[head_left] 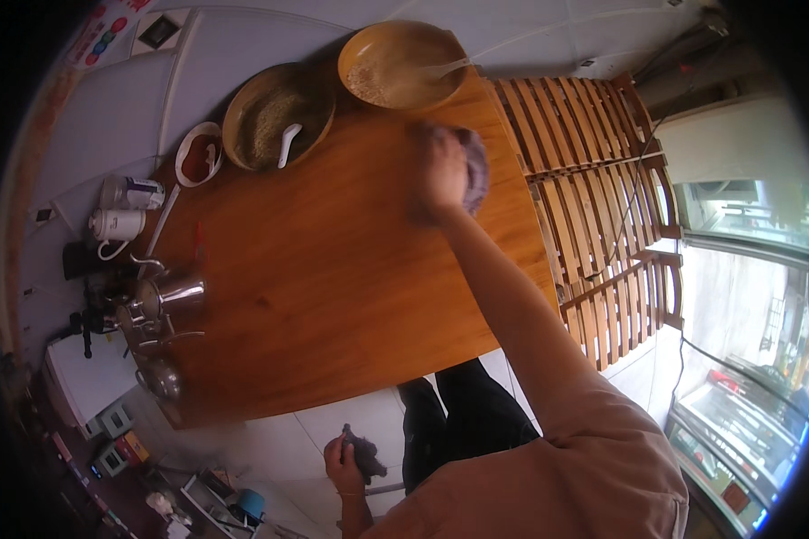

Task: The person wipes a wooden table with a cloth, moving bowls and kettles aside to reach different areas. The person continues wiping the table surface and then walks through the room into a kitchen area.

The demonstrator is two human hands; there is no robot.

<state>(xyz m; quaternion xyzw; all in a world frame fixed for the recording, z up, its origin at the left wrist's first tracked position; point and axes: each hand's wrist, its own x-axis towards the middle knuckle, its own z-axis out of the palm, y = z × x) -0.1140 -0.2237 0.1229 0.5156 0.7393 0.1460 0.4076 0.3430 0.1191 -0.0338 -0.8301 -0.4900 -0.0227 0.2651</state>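
Observation:
My right hand [443, 171], blurred by motion, presses down on a bunched purplish-grey cloth [477, 171]. Both rest on the wooden tabletop [333, 269], near its far right part. Down at the lower middle, my left hand [340, 465] is beyond the table's near edge and grips a dark, crumpled cloth [366, 456] between its fingers. The cloth under my right hand is partly hidden by the palm and fingers.
Along the far edge stand a yellowish bowl [368, 45], a brown bowl [238, 135] with a white spoon [288, 144], and a small white bowl [186, 162]. A white mug [121, 223] and metal pots [178, 295] line the left end. Slatted wooden seating [593, 193] adjoins the right edge.

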